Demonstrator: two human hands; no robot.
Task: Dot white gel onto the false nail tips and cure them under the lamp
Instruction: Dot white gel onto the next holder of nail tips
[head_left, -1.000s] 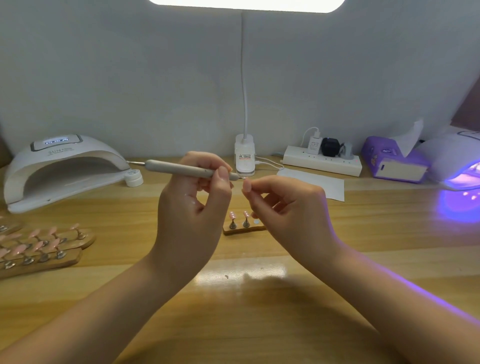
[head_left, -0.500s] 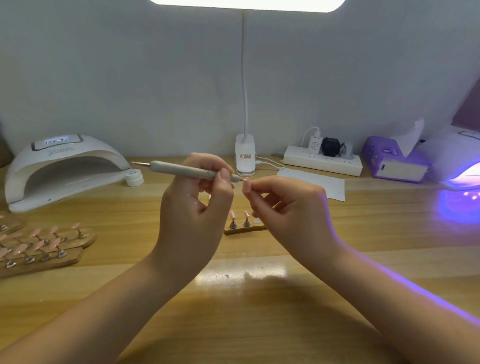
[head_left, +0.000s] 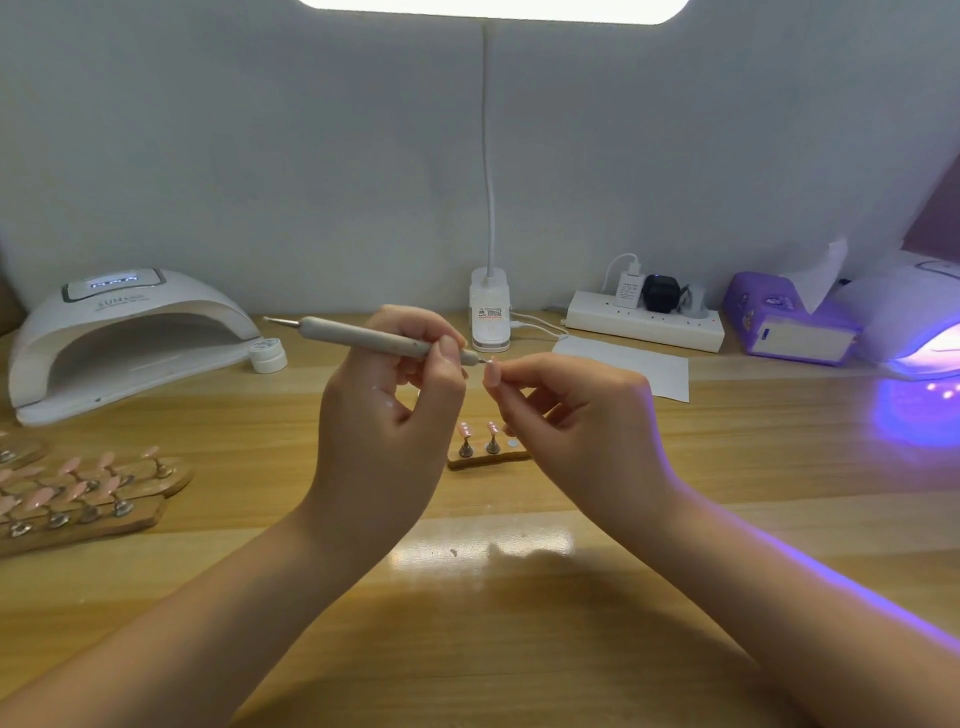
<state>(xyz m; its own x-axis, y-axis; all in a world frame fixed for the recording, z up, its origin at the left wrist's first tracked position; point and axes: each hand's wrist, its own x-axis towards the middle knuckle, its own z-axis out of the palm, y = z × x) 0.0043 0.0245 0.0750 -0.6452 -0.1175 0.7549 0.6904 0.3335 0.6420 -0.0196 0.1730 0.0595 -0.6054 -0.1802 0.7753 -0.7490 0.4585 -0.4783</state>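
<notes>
Left hand (head_left: 384, 410) holds dotting pen (head_left: 363, 338) above nail stand (head_left: 488, 457).

View: I have one camera only, worn on the head.
Facing: it looks forward and down across the desk (head_left: 519, 597) to the wall (head_left: 260, 156) behind it.
Nearness: close; my forearms enter from the bottom edge and both hands meet mid-frame.
Span: wide-angle, with a lamp (head_left: 124, 338) left of the hands and a glowing lamp (head_left: 914, 322) at the right edge.
Shared: no second view to overlap.
</notes>
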